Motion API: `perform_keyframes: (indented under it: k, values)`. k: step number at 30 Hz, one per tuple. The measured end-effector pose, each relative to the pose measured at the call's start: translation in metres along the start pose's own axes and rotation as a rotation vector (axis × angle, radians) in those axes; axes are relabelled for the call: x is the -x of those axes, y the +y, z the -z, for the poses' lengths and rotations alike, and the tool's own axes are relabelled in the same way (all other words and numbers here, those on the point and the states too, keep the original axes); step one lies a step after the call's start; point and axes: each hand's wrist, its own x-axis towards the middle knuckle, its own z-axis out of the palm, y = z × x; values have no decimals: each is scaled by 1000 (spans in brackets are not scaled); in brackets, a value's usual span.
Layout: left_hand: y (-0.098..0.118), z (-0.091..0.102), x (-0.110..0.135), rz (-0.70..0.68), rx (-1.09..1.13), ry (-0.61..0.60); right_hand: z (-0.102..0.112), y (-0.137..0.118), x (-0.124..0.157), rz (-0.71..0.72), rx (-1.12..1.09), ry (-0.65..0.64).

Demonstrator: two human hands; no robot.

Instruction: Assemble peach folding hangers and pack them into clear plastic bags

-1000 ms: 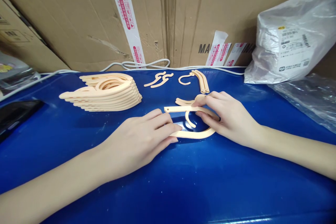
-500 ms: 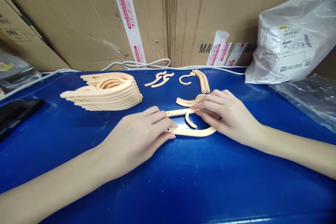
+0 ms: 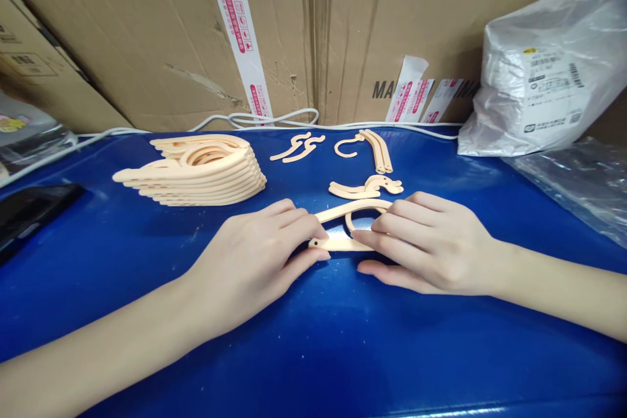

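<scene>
A cream plastic folding hanger (image 3: 337, 245) lies low over the blue table, its two arms running left to right with the curved hook between them. My left hand (image 3: 264, 261) pinches the left ends of the arms between thumb and fingers. Over the right end sits my right hand (image 3: 426, 245), closed around the lower arm and hiding part of the curve. Just behind the hanger are loose curved hanger pieces (image 3: 367, 187). Farther back stand a hook with straight arm pieces (image 3: 377, 151) and two small curved parts (image 3: 304, 148).
A stack of folded cream hangers (image 3: 196, 176) rests at the left. A black phone-like object (image 3: 36, 222) is at the left edge. Cardboard boxes (image 3: 161, 32) and a white cable (image 3: 274, 121) line the back. A white plastic parcel (image 3: 543, 78) stands at the right.
My right hand has moved toward me and right, from the upper arm onto the lower arm. The curved pieces behind are uncovered. My left hand has barely moved.
</scene>
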Motion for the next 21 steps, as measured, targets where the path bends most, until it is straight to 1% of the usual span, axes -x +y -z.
perform_keyframes:
  k: [4,8,15,18,21]
  values:
    - [1,0,0,9,1,-10,-4,0,0,-4,-63,13]
    - [3,0,-2,9,-12,-19,-5,-1,0,-26,-107,-6]
    - [4,0,-3,-17,-22,6,-4,-2,1,-49,-104,-10]
    - [6,1,-3,-55,-58,43,-5,-2,0,-48,-90,17]
    - [8,3,-3,-83,-77,67,-5,-2,-1,-45,-75,15]
